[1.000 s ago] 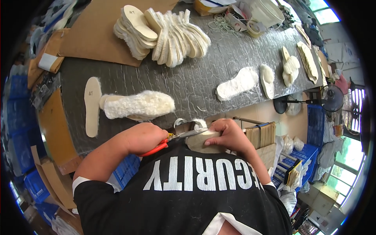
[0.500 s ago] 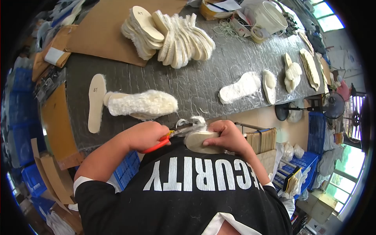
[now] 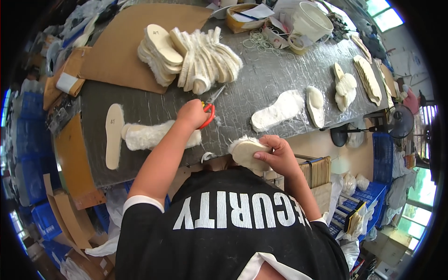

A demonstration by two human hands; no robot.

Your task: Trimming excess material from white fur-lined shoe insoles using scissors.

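My left hand [image 3: 192, 114] is stretched out over the grey table [image 3: 261, 84], closed on red-handled scissors [image 3: 211, 105] whose blades point away from me. At the table's near edge, my right hand [image 3: 275, 151] grips a tan insole with a white fleece fringe [image 3: 245, 151], its flat side up. A fleecy insole [image 3: 144, 135] lies under my left forearm, beside a flat tan insole [image 3: 113, 135]. Beyond the scissors stands a leaning stack of fleece-backed insoles [image 3: 191, 56].
Two white fleece insoles [image 3: 277, 112] [image 3: 316, 106] lie to the right, with more insoles further right [image 3: 368, 77]. A cardboard sheet [image 3: 126, 42], rubber bands [image 3: 261, 42], a tape roll [image 3: 296, 43] and a white tub [image 3: 312, 21] are at the back. A fan [image 3: 399, 121] and blue crates [image 3: 382, 154] stand off the table.
My left hand has left the insole and carried the scissors forward over the table. My right hand still holds the insole at the table's edge.
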